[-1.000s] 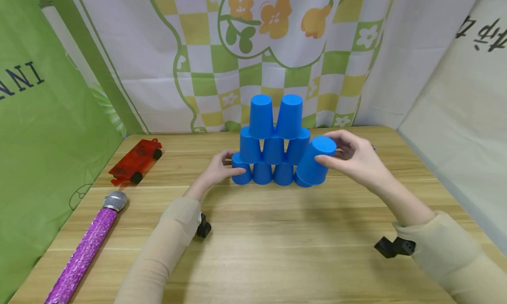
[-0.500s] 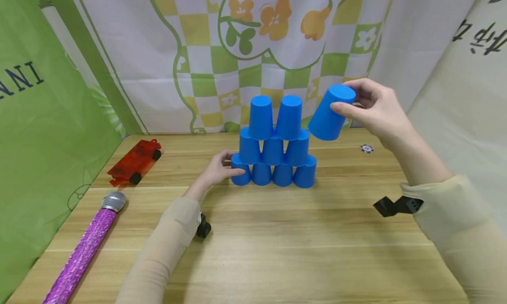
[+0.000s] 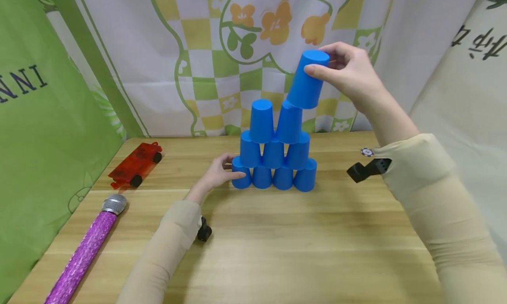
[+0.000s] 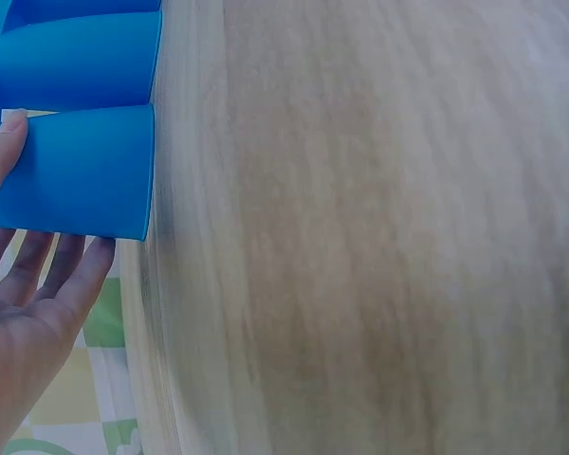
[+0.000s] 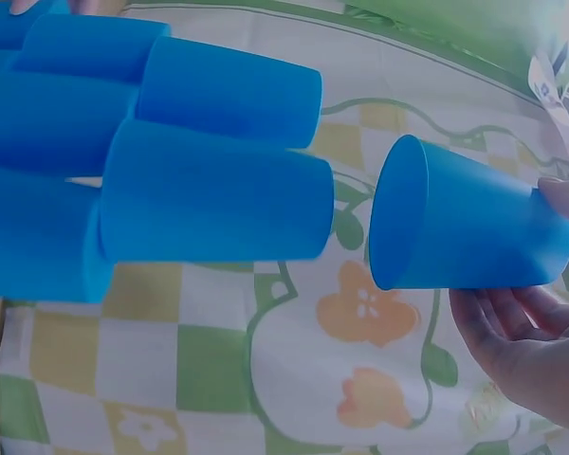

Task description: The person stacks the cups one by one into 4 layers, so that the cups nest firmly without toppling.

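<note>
Upside-down blue cups form a stack of three tiers, two cups on the top tier [image 3: 261, 121]. My right hand [image 3: 355, 77] grips another blue cup [image 3: 306, 86] near its base, thumb in front and fingers behind. That cup is tilted, mouth downward, above the top right cup [image 3: 289, 124]; in the right wrist view a gap separates the held cup [image 5: 474, 227] from the stack. My left hand [image 3: 215, 172] holds the bottom row's leftmost cup [image 3: 242, 183]. The left wrist view shows the thumb on one side of this cup [image 4: 85, 180] and fingers on the other.
A red toy car [image 3: 136, 165] lies at the table's back left. Nearer is a microphone [image 3: 89, 247] with a glittery purple handle. A poker chip [image 3: 367, 152] lies at the right, beside the right sleeve. A patterned curtain [image 3: 214, 75] hangs behind the wooden table [image 3: 253, 251].
My right hand has lifted its cup from beside the bottom right cup, first up and right, then up and left over the stack. The left hand has kept its place.
</note>
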### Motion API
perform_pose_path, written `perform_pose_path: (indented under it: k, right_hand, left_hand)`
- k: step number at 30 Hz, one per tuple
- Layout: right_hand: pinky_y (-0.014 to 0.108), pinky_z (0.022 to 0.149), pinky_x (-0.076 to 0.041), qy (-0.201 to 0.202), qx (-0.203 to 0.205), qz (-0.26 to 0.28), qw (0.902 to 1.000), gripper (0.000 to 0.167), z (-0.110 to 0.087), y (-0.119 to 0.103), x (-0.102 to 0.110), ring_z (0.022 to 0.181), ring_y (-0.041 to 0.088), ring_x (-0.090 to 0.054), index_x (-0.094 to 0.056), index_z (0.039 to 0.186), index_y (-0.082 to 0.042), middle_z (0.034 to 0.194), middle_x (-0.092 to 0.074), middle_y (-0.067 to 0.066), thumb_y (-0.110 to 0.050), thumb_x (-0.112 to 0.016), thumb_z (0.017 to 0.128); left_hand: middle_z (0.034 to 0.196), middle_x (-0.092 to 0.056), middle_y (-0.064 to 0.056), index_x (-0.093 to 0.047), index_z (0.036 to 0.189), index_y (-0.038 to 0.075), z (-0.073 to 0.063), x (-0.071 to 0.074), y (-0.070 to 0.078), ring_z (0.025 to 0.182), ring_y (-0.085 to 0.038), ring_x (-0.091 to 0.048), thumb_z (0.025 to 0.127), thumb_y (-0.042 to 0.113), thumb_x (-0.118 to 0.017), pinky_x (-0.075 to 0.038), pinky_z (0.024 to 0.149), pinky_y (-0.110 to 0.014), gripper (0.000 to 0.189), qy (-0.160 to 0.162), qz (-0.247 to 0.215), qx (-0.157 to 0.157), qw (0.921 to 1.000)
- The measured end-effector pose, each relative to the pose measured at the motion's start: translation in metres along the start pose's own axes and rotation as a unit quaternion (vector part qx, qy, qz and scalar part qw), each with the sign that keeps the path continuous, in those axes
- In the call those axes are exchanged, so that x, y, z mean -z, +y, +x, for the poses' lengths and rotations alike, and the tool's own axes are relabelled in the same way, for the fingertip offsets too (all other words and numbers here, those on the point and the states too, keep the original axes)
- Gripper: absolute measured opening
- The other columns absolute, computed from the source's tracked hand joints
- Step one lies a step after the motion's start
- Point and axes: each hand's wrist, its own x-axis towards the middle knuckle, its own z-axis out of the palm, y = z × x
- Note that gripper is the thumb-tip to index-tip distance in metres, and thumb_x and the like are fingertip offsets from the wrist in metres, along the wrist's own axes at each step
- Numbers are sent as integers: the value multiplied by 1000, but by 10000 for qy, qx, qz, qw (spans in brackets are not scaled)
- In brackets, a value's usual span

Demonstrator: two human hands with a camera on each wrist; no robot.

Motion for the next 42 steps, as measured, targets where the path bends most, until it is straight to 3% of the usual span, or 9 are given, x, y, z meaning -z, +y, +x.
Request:
perform_pose_path:
  k: [9,17,42]
  right_hand:
    - [38,97,-45,-304,157,-290,9990,57,17,-7,-27,107,17,-54,-51,131,-10,122,-56,6,-40,-67,85]
    - [40,98,-46,-445,181,-399,9980,58,23,-5,-42,109,20,-55,-51,130,-9,124,-57,10,-42,-67,84]
    - [39,100,-46,-541,97,-461,9974,61,28,-1,-49,114,22,-55,-48,133,-10,128,-56,11,-44,-66,85]
  left_hand:
    - [126,-55,-13,-50,125,8,-1,-2,-2,121,-32,-52,81,22,-75,-45,101,-47,52,43,39,47,10000]
    - [126,-55,-13,-49,125,8,-1,-2,-1,121,-32,-52,81,23,-75,-45,101,-47,53,59,146,44,9999]
    - [126,-56,-12,-50,124,9,-1,-1,0,121,-32,-52,81,21,-75,-45,101,-47,52,91,82,-12,9999]
